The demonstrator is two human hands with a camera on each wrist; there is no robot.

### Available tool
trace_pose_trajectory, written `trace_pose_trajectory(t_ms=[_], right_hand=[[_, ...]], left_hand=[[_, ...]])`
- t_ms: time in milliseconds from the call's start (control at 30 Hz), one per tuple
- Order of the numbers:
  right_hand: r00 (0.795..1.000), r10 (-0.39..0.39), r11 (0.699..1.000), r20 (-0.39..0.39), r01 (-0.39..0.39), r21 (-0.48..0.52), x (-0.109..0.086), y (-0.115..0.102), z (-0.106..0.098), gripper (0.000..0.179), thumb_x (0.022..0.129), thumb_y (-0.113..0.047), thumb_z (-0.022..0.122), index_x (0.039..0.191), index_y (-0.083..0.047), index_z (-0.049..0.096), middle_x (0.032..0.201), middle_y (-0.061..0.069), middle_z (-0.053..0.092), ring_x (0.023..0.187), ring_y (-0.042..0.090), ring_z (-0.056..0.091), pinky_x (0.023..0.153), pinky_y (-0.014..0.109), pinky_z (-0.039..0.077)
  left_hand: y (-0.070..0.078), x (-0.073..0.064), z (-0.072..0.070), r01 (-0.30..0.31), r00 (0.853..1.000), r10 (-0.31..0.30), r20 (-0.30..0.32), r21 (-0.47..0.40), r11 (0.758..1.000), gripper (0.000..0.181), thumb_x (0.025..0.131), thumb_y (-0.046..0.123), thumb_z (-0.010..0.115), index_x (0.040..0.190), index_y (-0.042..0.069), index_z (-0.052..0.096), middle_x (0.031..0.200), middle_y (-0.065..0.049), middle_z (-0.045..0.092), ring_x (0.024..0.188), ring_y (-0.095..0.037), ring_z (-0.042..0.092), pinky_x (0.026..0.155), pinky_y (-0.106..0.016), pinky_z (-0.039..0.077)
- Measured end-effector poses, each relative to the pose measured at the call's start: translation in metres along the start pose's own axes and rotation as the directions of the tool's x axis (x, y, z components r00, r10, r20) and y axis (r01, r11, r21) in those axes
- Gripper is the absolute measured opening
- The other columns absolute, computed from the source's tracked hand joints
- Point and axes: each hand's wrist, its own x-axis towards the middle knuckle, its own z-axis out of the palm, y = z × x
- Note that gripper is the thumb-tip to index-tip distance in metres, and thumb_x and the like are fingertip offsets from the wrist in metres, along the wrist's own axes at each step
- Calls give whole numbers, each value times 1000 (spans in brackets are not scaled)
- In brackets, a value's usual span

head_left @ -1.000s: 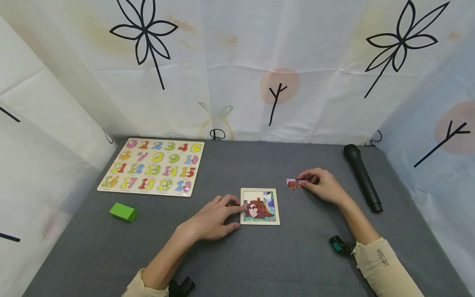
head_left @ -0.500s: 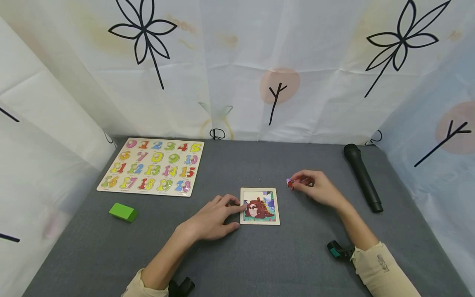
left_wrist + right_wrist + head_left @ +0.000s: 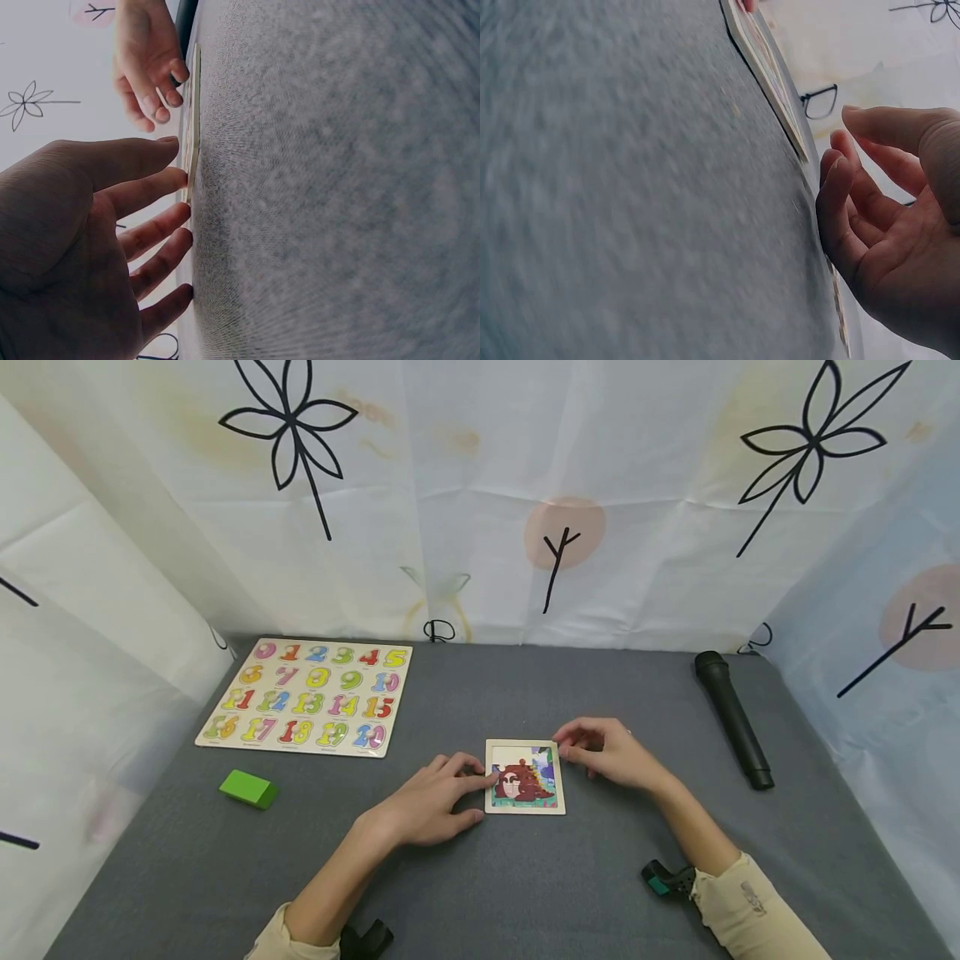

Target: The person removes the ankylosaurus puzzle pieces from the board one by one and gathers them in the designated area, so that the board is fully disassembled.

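Note:
A small square picture puzzle (image 3: pixel 525 789) in a wooden frame lies in the middle of the grey table, its red dinosaur picture partly filled and a pale blank strip at upper left. My left hand (image 3: pixel 435 797) rests at its left edge, index fingertip on the rim. Also in the left wrist view, the left fingers (image 3: pixel 161 266) are spread and gently bent toward the table. My right hand (image 3: pixel 615 753) is at the puzzle's upper right corner. In the right wrist view the right fingers (image 3: pixel 840 176) are bent, thumb near them; I cannot tell whether they hold a piece.
A board of colourful numbers (image 3: pixel 303 697) lies at the back left. A green block (image 3: pixel 249 789) sits in front of it. On the right is a black microphone (image 3: pixel 731 718). White printed cloth (image 3: pixel 480 527) surrounds the table's back and sides.
My right hand covered small puzzle pieces on the table, then moved left to the puzzle's corner; those pieces no longer show. My left hand has stayed at the frame.

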Motion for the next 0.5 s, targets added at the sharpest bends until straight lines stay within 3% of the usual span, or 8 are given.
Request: trace_pose_trajectory(t_ms=[267, 500], right_hand=[[997, -2, 1000, 71, 1, 15, 10, -5, 14, 18, 102, -7, 73, 118, -1, 77, 98, 16, 76, 76, 9, 63, 60, 29, 56], [997, -3, 989, 82, 15, -149, 16, -10, 22, 15, 97, -10, 79, 112, -7, 82, 87, 2, 73, 70, 4, 56, 64, 21, 48]], left_hand=[[0, 0, 1, 9, 1000, -9, 4, -3, 1000, 53, 106, 27, 70, 158, 22, 60, 150, -4, 55, 129, -26, 52, 113, -55, 45], [0, 1, 1, 9, 1000, -9, 7, -3, 1000, 53, 106, 27, 70, 158, 21, 60, 150, -4, 55, 130, -26, 52, 112, -55, 45]])
